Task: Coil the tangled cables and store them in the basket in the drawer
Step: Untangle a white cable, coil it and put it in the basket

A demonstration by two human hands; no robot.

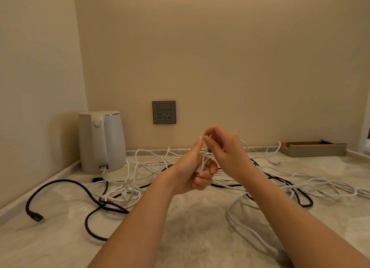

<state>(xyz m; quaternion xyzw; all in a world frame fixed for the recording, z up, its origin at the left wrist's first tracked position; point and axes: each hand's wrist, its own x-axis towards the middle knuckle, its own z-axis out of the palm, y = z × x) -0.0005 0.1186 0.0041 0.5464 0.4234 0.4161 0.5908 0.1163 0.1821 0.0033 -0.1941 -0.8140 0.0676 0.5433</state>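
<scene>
Left hand round cable above counter

White cables & black cables, mid-frame. Kettle white, left. Socket grey. Counter beige marble w/ pale veining. Tray grey, orange inside, right. Wall plain beige.

Hands: two, one left hand and one right hand. Kettle: one. Wall socket: one. Grey tray: one. White cables: several, tangled, count not determinable. Black cables: at least one.
</scene>
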